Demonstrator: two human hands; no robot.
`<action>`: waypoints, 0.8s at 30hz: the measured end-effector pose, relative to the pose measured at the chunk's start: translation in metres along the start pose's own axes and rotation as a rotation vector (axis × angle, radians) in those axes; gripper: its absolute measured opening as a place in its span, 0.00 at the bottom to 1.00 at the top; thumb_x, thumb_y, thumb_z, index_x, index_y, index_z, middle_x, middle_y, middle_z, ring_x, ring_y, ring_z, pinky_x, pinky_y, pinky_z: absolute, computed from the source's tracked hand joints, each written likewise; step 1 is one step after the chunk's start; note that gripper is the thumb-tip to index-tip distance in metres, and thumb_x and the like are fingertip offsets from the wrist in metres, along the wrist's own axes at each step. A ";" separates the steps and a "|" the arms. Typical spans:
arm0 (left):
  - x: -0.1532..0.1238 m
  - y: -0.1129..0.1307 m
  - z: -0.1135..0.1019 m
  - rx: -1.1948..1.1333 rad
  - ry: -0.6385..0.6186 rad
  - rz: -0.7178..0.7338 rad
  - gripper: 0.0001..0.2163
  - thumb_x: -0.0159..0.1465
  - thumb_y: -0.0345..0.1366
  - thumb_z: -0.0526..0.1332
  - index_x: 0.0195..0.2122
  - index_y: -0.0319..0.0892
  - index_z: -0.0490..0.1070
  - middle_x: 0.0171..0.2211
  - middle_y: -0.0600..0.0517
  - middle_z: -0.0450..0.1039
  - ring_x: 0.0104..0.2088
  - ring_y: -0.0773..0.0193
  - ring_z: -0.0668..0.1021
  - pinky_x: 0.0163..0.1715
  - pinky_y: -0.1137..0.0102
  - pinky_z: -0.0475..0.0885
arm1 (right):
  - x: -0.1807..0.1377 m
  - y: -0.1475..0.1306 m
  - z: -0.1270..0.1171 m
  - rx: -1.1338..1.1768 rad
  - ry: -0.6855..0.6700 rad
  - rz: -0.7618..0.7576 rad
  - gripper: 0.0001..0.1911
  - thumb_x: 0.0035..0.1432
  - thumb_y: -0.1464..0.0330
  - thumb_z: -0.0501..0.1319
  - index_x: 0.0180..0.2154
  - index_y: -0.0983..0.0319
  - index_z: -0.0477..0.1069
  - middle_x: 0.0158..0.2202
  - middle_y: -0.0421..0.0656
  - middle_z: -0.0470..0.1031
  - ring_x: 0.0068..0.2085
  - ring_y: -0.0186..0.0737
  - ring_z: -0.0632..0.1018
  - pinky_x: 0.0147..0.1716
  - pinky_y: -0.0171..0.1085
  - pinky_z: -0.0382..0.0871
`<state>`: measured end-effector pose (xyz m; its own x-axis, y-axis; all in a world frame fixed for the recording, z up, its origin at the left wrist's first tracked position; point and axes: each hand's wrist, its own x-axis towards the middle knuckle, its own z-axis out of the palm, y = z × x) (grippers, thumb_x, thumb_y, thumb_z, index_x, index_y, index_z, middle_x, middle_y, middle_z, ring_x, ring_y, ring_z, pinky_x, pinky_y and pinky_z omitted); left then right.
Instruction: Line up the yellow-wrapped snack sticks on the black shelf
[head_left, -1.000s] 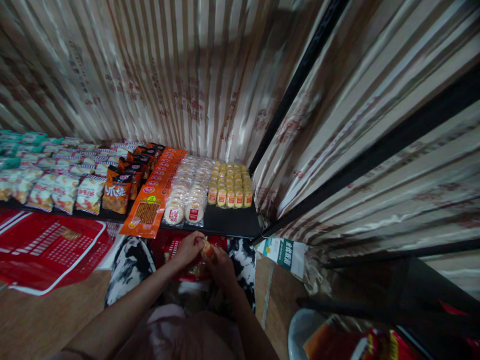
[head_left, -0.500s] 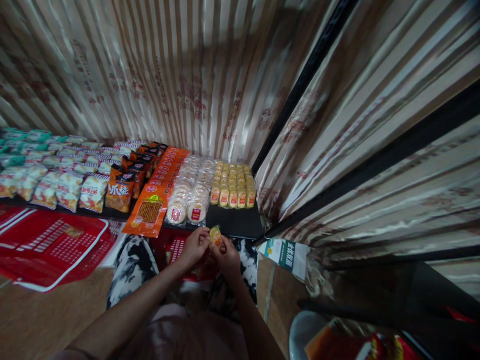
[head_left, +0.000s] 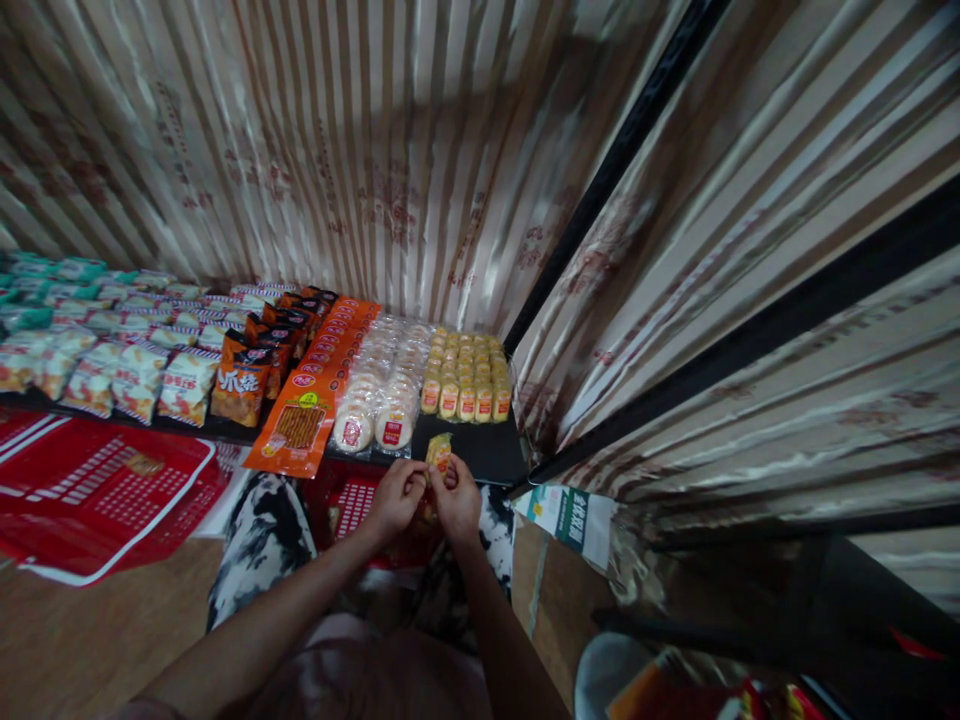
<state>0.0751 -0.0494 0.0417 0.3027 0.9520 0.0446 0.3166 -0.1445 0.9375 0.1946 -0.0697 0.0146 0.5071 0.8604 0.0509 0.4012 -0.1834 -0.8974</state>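
Just in front of the dark shelf edge, a small yellow wrapped snack cake [head_left: 439, 450] stands upright between my hands. My right hand [head_left: 457, 503] pinches it from the right and below. The fingers of my left hand [head_left: 396, 495] are closed at its lower left edge; exactly how much wrapper they grip is partly hidden. Behind it on the shelf [head_left: 480, 448], rows of similar yellow snack cakes [head_left: 466, 375] stand packed together. To their left are round white crackers [head_left: 394, 420] in clear wrappers, then flat orange snack packets [head_left: 300, 425] overlapping in a line.
Farther left stand orange-black bags [head_left: 240, 380] and white snack bags [head_left: 184, 385]. A red basket [head_left: 97, 510] is at lower left, another red basket [head_left: 352, 508] between my knees. A black post [head_left: 600, 190] and striped curtain [head_left: 397, 150] border the shelf. A white tub [head_left: 607, 670] sits lower right.
Both hands have shifted slightly to the right, and the snack cake has risen toward the shelf, now more upright. My left fingers have slid lower along it.
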 end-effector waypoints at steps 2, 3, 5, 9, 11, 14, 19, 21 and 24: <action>0.002 -0.001 0.002 -0.019 -0.018 -0.020 0.11 0.59 0.32 0.53 0.42 0.41 0.70 0.41 0.47 0.71 0.42 0.62 0.73 0.46 0.67 0.68 | 0.005 0.000 0.002 -0.010 0.019 -0.007 0.22 0.51 0.58 0.57 0.46 0.63 0.68 0.40 0.47 0.75 0.35 0.40 0.77 0.38 0.38 0.71; 0.003 -0.001 0.003 -0.035 -0.029 -0.034 0.12 0.60 0.33 0.53 0.44 0.40 0.70 0.43 0.46 0.71 0.43 0.62 0.73 0.47 0.67 0.67 | 0.007 0.000 0.003 -0.016 0.021 -0.013 0.22 0.52 0.57 0.56 0.46 0.63 0.67 0.40 0.47 0.75 0.36 0.40 0.77 0.38 0.38 0.71; 0.005 0.000 0.004 -0.057 -0.043 -0.056 0.14 0.60 0.35 0.53 0.46 0.40 0.68 0.46 0.45 0.70 0.46 0.61 0.72 0.49 0.67 0.66 | 0.011 0.001 0.004 -0.018 0.012 -0.031 0.22 0.52 0.58 0.56 0.46 0.62 0.66 0.40 0.47 0.75 0.38 0.41 0.77 0.39 0.39 0.70; 0.011 0.003 0.005 -0.014 -0.038 -0.060 0.15 0.61 0.36 0.51 0.47 0.39 0.68 0.49 0.45 0.69 0.49 0.60 0.71 0.53 0.66 0.63 | 0.018 0.001 0.006 -0.004 -0.017 -0.082 0.20 0.53 0.61 0.55 0.46 0.64 0.65 0.41 0.49 0.73 0.40 0.42 0.76 0.40 0.39 0.70; 0.014 0.004 0.005 0.006 -0.032 -0.076 0.15 0.61 0.35 0.51 0.48 0.40 0.68 0.50 0.45 0.68 0.50 0.61 0.70 0.54 0.65 0.61 | 0.020 0.001 0.007 -0.023 -0.010 -0.111 0.18 0.54 0.63 0.53 0.46 0.64 0.66 0.41 0.49 0.73 0.40 0.41 0.75 0.42 0.40 0.69; 0.020 0.005 0.007 0.007 -0.029 -0.132 0.16 0.61 0.35 0.51 0.49 0.41 0.67 0.52 0.46 0.67 0.52 0.61 0.69 0.55 0.66 0.59 | 0.023 -0.002 0.007 -0.058 0.010 -0.149 0.17 0.54 0.67 0.52 0.45 0.64 0.67 0.41 0.49 0.72 0.39 0.40 0.75 0.41 0.39 0.68; 0.027 0.008 0.010 0.036 -0.030 -0.159 0.16 0.62 0.35 0.51 0.50 0.39 0.66 0.53 0.44 0.67 0.53 0.59 0.68 0.55 0.65 0.59 | 0.028 -0.009 0.008 -0.145 0.060 -0.138 0.14 0.51 0.69 0.53 0.41 0.62 0.68 0.36 0.46 0.71 0.33 0.39 0.74 0.35 0.37 0.69; 0.029 0.009 0.010 0.071 -0.030 -0.144 0.16 0.61 0.34 0.51 0.50 0.38 0.66 0.52 0.43 0.67 0.52 0.58 0.69 0.54 0.65 0.60 | 0.030 -0.010 0.009 -0.170 0.062 -0.134 0.13 0.52 0.69 0.52 0.40 0.62 0.68 0.35 0.45 0.71 0.32 0.39 0.73 0.34 0.36 0.68; 0.031 0.007 0.011 0.145 -0.043 -0.093 0.15 0.60 0.32 0.52 0.48 0.38 0.67 0.49 0.43 0.69 0.49 0.58 0.71 0.52 0.65 0.63 | 0.032 -0.009 0.011 -0.186 0.064 -0.142 0.12 0.52 0.68 0.52 0.38 0.61 0.68 0.34 0.45 0.71 0.32 0.39 0.73 0.34 0.36 0.67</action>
<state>0.0968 -0.0241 0.0463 0.3035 0.9511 -0.0581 0.4706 -0.0966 0.8771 0.1989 -0.0358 0.0196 0.4807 0.8528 0.2040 0.6027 -0.1524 -0.7833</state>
